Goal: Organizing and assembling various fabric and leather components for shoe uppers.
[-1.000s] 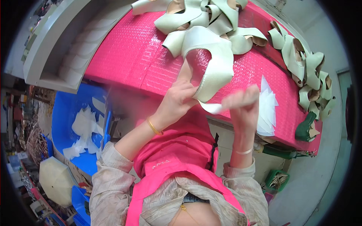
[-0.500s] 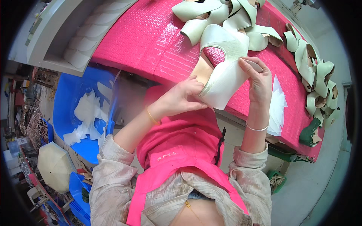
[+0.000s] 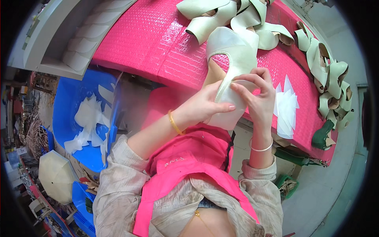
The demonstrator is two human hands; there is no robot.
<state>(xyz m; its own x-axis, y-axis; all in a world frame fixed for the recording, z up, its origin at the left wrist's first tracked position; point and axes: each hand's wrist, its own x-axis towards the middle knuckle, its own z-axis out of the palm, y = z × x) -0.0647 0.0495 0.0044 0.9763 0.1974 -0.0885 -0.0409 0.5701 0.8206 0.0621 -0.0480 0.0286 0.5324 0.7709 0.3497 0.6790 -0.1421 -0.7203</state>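
A pale cream-green shoe upper (image 3: 242, 59) with a rounded cut-out and a tan lining is held between my hands at the pink table's near edge. My left hand (image 3: 201, 103) is closed on its lower left side, the thumb lying flat across the pale surface. With thumb and fingertips, my right hand (image 3: 257, 93) pinches a thin white curved piece (image 3: 245, 84) against the upper's right side. My fingers partly cover where that piece meets the upper.
More pale uppers (image 3: 213, 19) lie piled at the far side, others (image 3: 325, 71) along the right. White cut pieces (image 3: 287, 108) rest on the pink table (image 3: 138, 47). To the left are a blue bin (image 3: 65, 106) with white pieces and a grey open-fronted box (image 3: 35, 53).
Both hands have come closer together over the upper. My right hand moved left and down with the white piece; my left thumb now lies across the upper, whose lower end has shifted down.
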